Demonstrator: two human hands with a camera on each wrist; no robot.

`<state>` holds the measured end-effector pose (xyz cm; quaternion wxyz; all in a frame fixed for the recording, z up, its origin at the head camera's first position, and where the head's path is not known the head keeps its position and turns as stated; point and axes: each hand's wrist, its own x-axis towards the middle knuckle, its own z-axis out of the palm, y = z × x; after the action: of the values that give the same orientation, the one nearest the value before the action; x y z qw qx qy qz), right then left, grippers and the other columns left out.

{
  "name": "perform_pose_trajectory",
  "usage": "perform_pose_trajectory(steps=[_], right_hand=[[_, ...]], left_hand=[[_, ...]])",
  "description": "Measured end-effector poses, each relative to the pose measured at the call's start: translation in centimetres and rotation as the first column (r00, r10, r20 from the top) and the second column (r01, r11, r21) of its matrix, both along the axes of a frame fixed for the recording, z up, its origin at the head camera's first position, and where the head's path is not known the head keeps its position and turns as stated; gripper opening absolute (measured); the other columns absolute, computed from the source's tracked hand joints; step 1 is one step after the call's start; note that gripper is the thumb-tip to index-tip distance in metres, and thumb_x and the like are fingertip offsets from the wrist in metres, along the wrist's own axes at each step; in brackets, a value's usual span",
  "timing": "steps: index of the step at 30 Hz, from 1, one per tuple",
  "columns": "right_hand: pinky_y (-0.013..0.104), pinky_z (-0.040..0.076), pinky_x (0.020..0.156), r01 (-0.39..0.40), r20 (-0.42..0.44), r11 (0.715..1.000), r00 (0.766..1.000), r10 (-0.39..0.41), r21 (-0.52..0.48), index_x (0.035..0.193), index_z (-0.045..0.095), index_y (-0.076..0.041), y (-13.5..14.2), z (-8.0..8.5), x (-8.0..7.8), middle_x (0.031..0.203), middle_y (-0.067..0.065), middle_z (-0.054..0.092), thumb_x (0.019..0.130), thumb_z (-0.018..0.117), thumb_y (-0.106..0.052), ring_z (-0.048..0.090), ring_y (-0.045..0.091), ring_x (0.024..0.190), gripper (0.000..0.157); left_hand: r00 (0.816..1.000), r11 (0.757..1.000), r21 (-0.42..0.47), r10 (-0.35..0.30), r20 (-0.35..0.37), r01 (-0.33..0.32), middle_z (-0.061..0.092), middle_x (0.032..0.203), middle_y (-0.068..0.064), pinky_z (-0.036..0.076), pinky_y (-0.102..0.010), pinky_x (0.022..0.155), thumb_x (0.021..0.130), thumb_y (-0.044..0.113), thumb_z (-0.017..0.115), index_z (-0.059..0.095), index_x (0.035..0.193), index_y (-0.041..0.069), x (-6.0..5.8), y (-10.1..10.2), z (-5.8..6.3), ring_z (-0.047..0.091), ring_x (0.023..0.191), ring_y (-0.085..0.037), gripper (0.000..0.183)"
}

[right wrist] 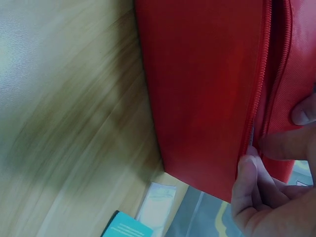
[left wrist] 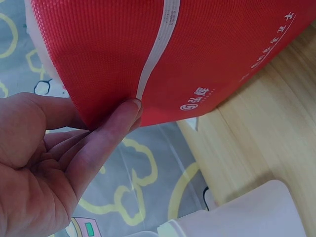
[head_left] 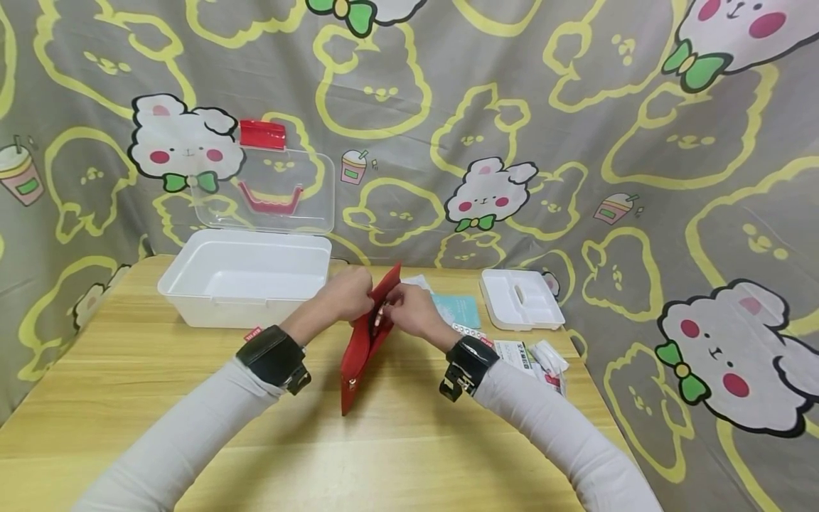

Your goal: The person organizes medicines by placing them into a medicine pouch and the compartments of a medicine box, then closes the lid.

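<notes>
A red zippered pouch (head_left: 358,363) stands on edge on the table between my two hands in the head view. Its zipper is undone; teeth (right wrist: 260,74) run down both sides of the gap in the right wrist view. My left hand (head_left: 348,291) pinches the pouch's edge, with the thumb (left wrist: 118,116) on the outer face beside a white stripe and printed white lettering. At the mouth, my right hand (head_left: 414,307) pinches the near panel's zipper edge, its thumb (right wrist: 245,180) on the outside. The pouch's inside is mostly hidden.
A translucent white box (head_left: 224,313) stands at the back left, its clear lid (head_left: 313,192) raised against the curtain. At the right are a white compartment tray (head_left: 502,299), a teal packet (head_left: 463,311), and small white packages (head_left: 549,358).
</notes>
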<state>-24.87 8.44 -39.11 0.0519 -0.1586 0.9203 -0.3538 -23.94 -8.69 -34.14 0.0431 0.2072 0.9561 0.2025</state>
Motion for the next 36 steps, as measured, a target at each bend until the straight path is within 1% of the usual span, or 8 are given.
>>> perform_pose_trajectory(steps=[8, 14, 20, 22, 25, 28, 32, 36], right_hand=[[0.026, 0.045, 0.054, 0.086, 0.004, 0.996, 0.996, -0.086, -0.010, 0.116, 0.069, -0.002, 1.2, 1.5, -0.6, 0.081, 0.007, 0.071, 0.095, 0.064, -0.017, 0.061, 0.016, 0.061, 0.026], [0.039, 0.056, 0.083, 0.108, 0.045, 0.989, 0.993, -0.113, 0.097, 0.126, 0.064, 0.001, 3.2, 2.4, -1.3, 0.111, 0.017, 0.071, 0.096, 0.063, -0.021, 0.069, 0.029, 0.098, 0.037], [0.048, 0.049, 0.104, 0.128, 0.087, 0.961, 0.984, -0.153, 0.246, 0.129, 0.060, 0.004, 5.8, 1.6, -2.4, 0.133, 0.023, 0.063, 0.093, 0.064, -0.022, 0.060, 0.039, 0.123, 0.045], [0.047, 0.051, 0.100, 0.142, 0.105, 0.946, 0.978, -0.180, 0.291, 0.124, 0.062, 0.005, 6.8, 1.0, -2.7, 0.128, 0.023, 0.064, 0.091, 0.066, -0.020, 0.062, 0.038, 0.116, 0.042], [0.037, 0.054, 0.081, 0.151, 0.120, 0.926, 0.972, -0.204, 0.347, 0.106, 0.064, 0.004, 8.1, -0.1, -3.1, 0.104, 0.016, 0.065, 0.086, 0.071, -0.017, 0.061, 0.027, 0.089, 0.030], [0.028, 0.037, 0.058, 0.151, 0.124, 0.913, 0.969, -0.212, 0.379, 0.076, 0.052, -0.004, 9.4, -0.9, -3.3, 0.070, 0.004, 0.045, 0.080, 0.069, -0.010, 0.038, 0.017, 0.061, 0.018], [0.025, 0.017, 0.051, 0.149, 0.092, 0.906, 0.975, -0.201, 0.397, 0.061, 0.027, -0.016, 10.7, -1.9, -3.3, 0.059, -0.004, 0.018, 0.070, 0.057, 0.002, 0.015, 0.012, 0.053, 0.036], [0.026, 0.020, 0.051, 0.158, 0.047, 0.879, 0.979, -0.200, 0.449, 0.059, 0.027, -0.017, 11.8, -2.7, -3.4, 0.059, -0.003, 0.022, 0.070, 0.052, 0.005, 0.021, 0.014, 0.055, 0.035]], left_hand=[[1.000, 1.000, 0.012, 0.010, 0.027, -0.010, 0.060, 0.046, -0.001, 0.040, -0.019, 0.041, 0.082, -0.002, 0.057, 0.055, 0.051, 0.009, -0.1, 0.0, -0.1, 0.059, 0.041, -0.010, 0.033], [1.000, 1.000, -0.007, 0.011, 0.028, -0.011, 0.059, 0.046, -0.001, 0.039, -0.019, 0.041, 0.084, -0.001, 0.056, 0.051, 0.050, 0.011, 0.0, 0.0, 0.0, 0.059, 0.041, -0.010, 0.036], [0.999, 1.000, -0.007, 0.017, 0.037, -0.017, 0.059, 0.046, -0.001, 0.039, -0.019, 0.041, 0.085, -0.001, 0.056, 0.050, 0.050, 0.011, 0.1, 0.0, 0.2, 0.059, 0.042, -0.010, 0.037], [0.999, 1.000, -0.004, 0.018, 0.043, -0.018, 0.058, 0.046, -0.001, 0.039, -0.019, 0.041, 0.085, -0.001, 0.056, 0.049, 0.050, 0.012, 0.1, 0.0, 0.2, 0.059, 0.042, -0.010, 0.038], [0.999, 1.000, -0.002, 0.015, 0.046, -0.015, 0.057, 0.045, 0.000, 0.039, -0.018, 0.041, 0.085, -0.001, 0.056, 0.047, 0.050, 0.013, 0.1, 0.0, 0.1, 0.058, 0.042, -0.009, 0.039], [0.999, 1.000, -0.007, 0.013, 0.038, -0.013, 0.057, 0.045, 0.000, 0.038, -0.018, 0.041, 0.084, -0.001, 0.056, 0.046, 0.050, 0.013, 0.1, -0.1, 0.1, 0.058, 0.042, -0.009, 0.039], [0.999, 1.000, -0.009, 0.015, 0.035, -0.015, 0.058, 0.046, -0.001, 0.038, -0.018, 0.041, 0.085, -0.001, 0.057, 0.047, 0.051, 0.012, 0.2, -0.1, 0.2, 0.058, 0.042, -0.009, 0.038], [0.999, 1.000, -0.012, 0.016, 0.042, -0.016, 0.058, 0.047, -0.001, 0.038, -0.018, 0.041, 0.086, -0.001, 0.057, 0.047, 0.052, 0.012, 0.2, 0.1, 0.3, 0.059, 0.042, -0.009, 0.038]])
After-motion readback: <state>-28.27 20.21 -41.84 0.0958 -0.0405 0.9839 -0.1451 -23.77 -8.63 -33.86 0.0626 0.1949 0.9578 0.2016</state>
